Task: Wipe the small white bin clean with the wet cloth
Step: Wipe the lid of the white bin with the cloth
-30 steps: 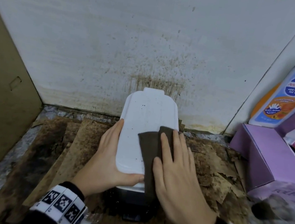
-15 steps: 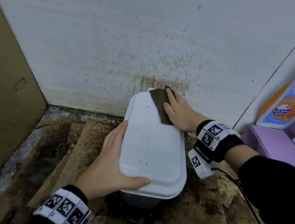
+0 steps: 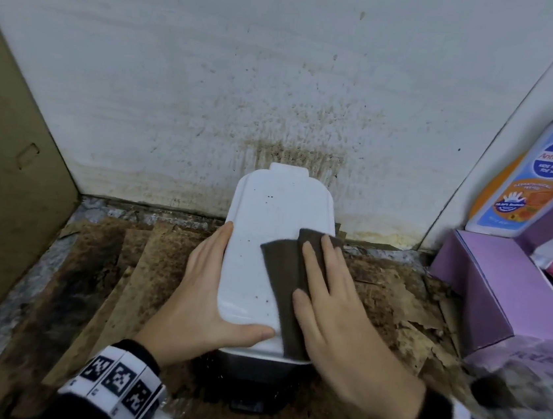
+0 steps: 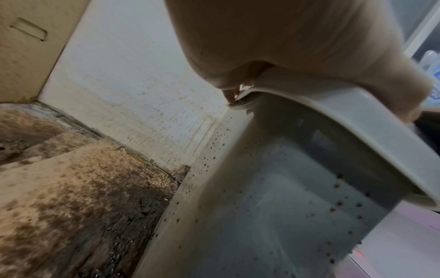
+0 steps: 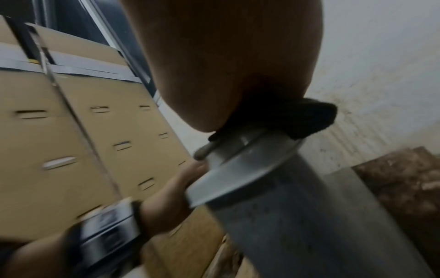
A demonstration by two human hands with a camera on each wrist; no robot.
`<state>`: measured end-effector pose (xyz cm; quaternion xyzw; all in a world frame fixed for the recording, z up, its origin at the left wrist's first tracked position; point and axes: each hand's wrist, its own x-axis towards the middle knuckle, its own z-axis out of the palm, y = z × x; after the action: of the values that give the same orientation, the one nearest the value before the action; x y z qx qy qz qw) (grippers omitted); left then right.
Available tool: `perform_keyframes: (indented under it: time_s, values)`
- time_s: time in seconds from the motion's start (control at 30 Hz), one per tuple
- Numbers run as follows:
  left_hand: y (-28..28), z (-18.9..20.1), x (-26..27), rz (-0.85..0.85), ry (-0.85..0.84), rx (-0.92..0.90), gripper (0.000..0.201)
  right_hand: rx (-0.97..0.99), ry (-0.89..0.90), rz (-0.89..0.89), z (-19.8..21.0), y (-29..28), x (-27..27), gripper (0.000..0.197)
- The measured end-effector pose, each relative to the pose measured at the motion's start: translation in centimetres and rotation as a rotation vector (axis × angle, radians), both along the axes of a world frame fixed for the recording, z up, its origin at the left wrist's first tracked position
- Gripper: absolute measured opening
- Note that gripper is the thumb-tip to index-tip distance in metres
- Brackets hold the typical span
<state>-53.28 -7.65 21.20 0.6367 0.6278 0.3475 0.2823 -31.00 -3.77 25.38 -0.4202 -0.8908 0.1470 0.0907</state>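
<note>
Left hand (image 3: 203, 290): clasping the near-left corner of the lid, thumb across the near edge, fingers down the left side.
Right hand (image 3: 336, 305): flat, fingers straight, pressing the wet cloth down.
Wall (image 3: 214, 81): brown-spattered just behind the bin.
Floor (image 3: 145, 263): stained, peeling board underfoot.
Small white bin (image 4: 273, 206): upright on the floor, back close against the wall, dark spots down its side.
Lid (image 3: 265, 235): closed and glossy.
Wet cloth (image 3: 281, 272): dark, folded, covering the lid's near-right part and draping over the near edge.
Specks (image 3: 269, 196): a few dark dots on the far and left areas, clear of the cloth.
Step in hand: wiping the lid top; probably partway, since spots remain.
Next move: calls for sliding the cloth left and toward the wall under firm flat pressure, with the bin braced, then taking on the spotted sides.
</note>
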Motion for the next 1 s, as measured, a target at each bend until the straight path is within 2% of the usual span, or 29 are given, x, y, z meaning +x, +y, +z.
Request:
perform_keyframes:
  time_s: [0.07, 0.2, 0.33, 0.5, 0.57, 0.67, 0.83, 0.93, 1.0]
  values:
    - [0.0, 0.0, 0.1, 0.001, -0.01, 0.01, 0.143, -0.145, -0.026, -0.064, -0.5, -1.8, 0.3, 0.063]
    - [-0.1, -0.2, 0.2, 0.011, -0.021, -0.002, 0.143, -0.145, 0.024, -0.065, -0.7, -0.9, 0.2, 0.064]
    - [0.0, -0.4, 0.1, 0.01, -0.009, 0.006, 0.143, -0.203, 0.151, -0.088, -1.6, 5.2, -0.6, 0.065]
    - [0.2, -0.4, -0.1, 0.008, -0.012, 0.004, 0.142, -0.306, 0.03, -0.089, 0.7, 13.1, -2.8, 0.066]
    - [0.2, -0.4, -0.1, 0.006, -0.013, 0.002, 0.141, -0.354, 0.022, -0.105, 1.5, 15.5, -3.4, 0.068]
    - [0.2, -0.3, -0.2, 0.0, -0.016, 0.003, 0.14, -0.325, 0.036, -0.111, 1.3, 17.2, -3.8, 0.068]
    - [0.2, -0.3, -0.1, 0.009, 0.006, 0.001, 0.141, -0.324, 0.046, -0.106, 0.7, 14.5, -3.2, 0.068]
    - [0.2, -0.4, -0.1, 0.021, 0.033, 0.0, 0.142, -0.191, 0.124, -0.08, -0.1, 10.1, -2.1, 0.065]
    - [0.1, -0.4, 0.0, 0.016, 0.036, 0.004, 0.142, -0.17, 0.131, -0.079, -0.6, 6.5, -1.2, 0.063]
